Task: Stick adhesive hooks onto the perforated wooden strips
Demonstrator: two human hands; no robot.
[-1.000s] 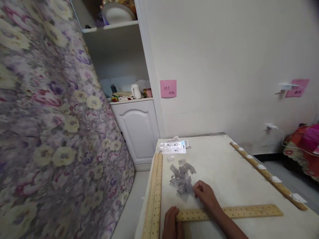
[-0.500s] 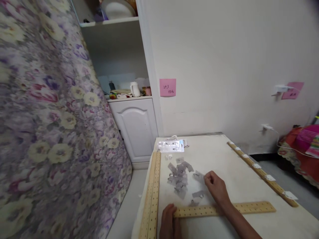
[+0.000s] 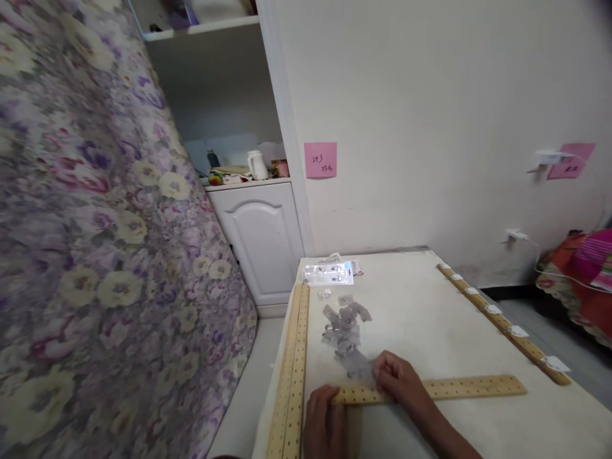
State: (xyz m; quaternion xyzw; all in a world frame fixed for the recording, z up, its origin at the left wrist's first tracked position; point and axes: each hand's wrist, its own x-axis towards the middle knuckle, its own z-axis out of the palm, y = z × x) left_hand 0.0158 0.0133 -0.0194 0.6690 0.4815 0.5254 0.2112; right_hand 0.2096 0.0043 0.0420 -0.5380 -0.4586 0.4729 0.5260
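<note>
My left hand (image 3: 325,417) is closed around the left end of a wooden strip with rows of holes (image 3: 473,387) lying crosswise on the table. My right hand (image 3: 399,382) is above the strip's middle, its fingers pinched at the edge of a small grey see-through piece (image 3: 366,368). That piece adjoins a loose pile of similar grey pieces (image 3: 345,331), several with small metal hooks. Whether the right fingers have lifted it cannot be seen.
Two holed wooden strips (image 3: 292,370) lie along the table's left edge. Along the right edge is another strip (image 3: 504,324) bearing several white pieces. Clear packaging with metal hooks (image 3: 327,274) lies at the back left. A floral curtain (image 3: 119,255) hangs at left.
My right hand has moved left and towards me, bringing its grey piece to the pile's near side. The separate loose pieces there are now gathered or hidden. My left hand stays on the strip.
</note>
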